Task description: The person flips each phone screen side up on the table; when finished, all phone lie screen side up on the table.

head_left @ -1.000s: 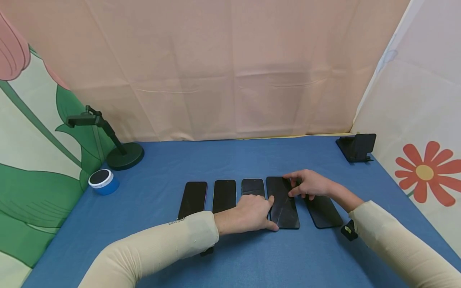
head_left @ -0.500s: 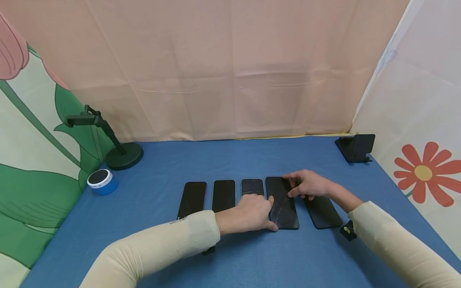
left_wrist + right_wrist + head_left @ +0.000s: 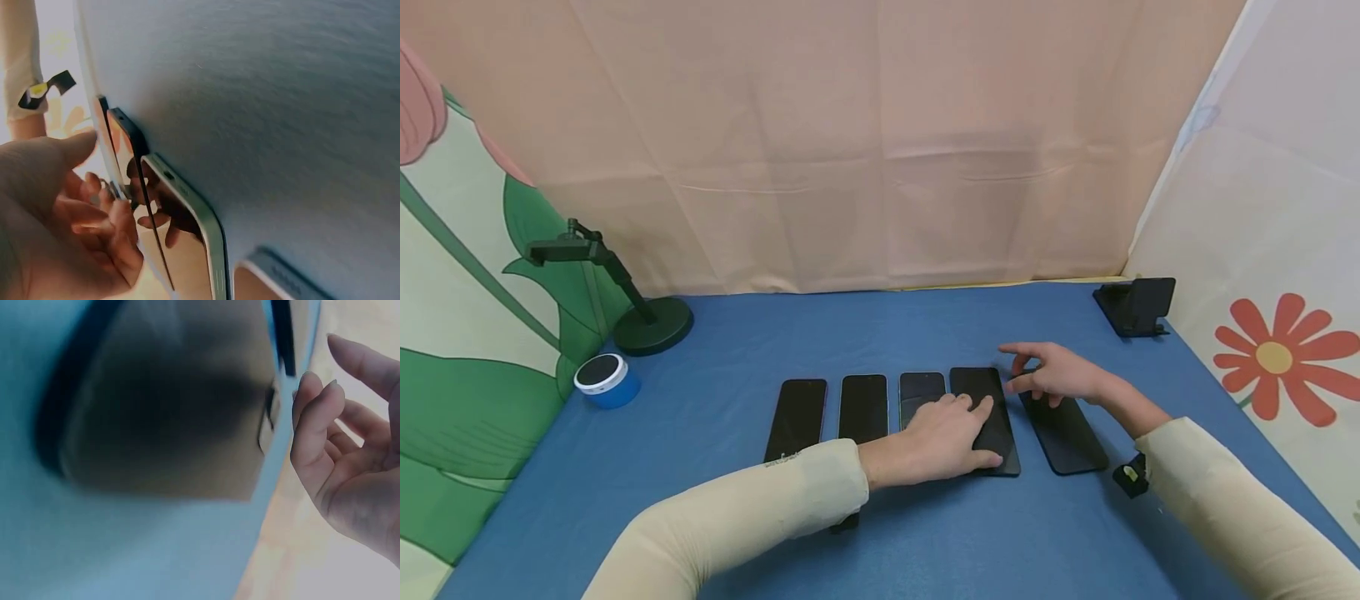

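Note:
Several dark-screened smartphones lie in a row on the blue table. My left hand (image 3: 951,437) hovers over or rests on the large black phone (image 3: 1004,429), fingers loosely spread; contact is hard to tell. It partly hides the phone with a pale edge (image 3: 920,387) beside it. Its relaxed fingers hold nothing in the left wrist view. Above the top of the rightmost black phone (image 3: 1071,442) is my right hand (image 3: 1052,371), index finger extended. In the right wrist view, that hand (image 3: 350,444) has bent fingers with nothing between them, apart from the nearby phone (image 3: 175,437).
Two more phones, one in the middle left (image 3: 863,408) and one at the row's left end (image 3: 797,412), lie nearby. A dark round-based stand (image 3: 653,325) and a blue-and-white cylinder (image 3: 607,382) stand left. A black folding stand (image 3: 1138,307) is back right.
My right hand has come off the large black phone's upper right edge and moved right. My left hand has shifted right and farther over that phone, which looks nearly unmoved.

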Motion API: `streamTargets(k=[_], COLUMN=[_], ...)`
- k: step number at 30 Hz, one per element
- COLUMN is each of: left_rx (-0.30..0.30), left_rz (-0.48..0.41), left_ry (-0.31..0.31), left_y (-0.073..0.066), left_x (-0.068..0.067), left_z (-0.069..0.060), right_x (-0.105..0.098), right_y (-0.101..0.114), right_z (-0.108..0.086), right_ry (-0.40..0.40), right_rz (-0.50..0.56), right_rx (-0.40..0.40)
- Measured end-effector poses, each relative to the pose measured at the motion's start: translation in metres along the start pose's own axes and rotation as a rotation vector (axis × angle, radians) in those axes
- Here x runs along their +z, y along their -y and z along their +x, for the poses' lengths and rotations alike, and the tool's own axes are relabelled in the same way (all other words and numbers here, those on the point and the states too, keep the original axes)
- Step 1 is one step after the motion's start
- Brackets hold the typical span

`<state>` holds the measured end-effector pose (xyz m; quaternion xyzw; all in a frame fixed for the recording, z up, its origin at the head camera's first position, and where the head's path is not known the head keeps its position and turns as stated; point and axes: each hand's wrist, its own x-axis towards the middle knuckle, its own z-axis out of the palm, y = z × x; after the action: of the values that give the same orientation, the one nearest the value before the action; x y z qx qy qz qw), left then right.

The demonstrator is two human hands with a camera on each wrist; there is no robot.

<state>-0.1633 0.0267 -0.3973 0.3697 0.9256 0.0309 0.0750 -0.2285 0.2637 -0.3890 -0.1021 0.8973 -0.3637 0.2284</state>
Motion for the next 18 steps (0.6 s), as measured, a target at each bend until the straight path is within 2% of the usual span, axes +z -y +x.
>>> streamTargets(k=[4,8,14,18], left_rx=[0.103,0.146,0.117,0.078], left_rz=[-0.078,-0.078,-0.043,0.043], left_ry=[-0.022,-0.029,0.024,0.020], left_y=[-0.005,-0.010,-0.026,-0.039], left_x=[0.004,0.006,0.009,0.010], left_z=[0.013,0.028,0.043,0.049], right_x=[-0.016,-0.028,-0.035,-0.034], right_y=[-0.008,-0.015,-0.028,-0.034], right_z=[-0.004,-0.007,-0.010,-0.012], right_ry=[-0.022,-0.027,-0.018,-0.007], right_rz=[-0.003,-0.034,-0.045,-0.032], right_rx=[0.018,0.044,0.067,0.078])
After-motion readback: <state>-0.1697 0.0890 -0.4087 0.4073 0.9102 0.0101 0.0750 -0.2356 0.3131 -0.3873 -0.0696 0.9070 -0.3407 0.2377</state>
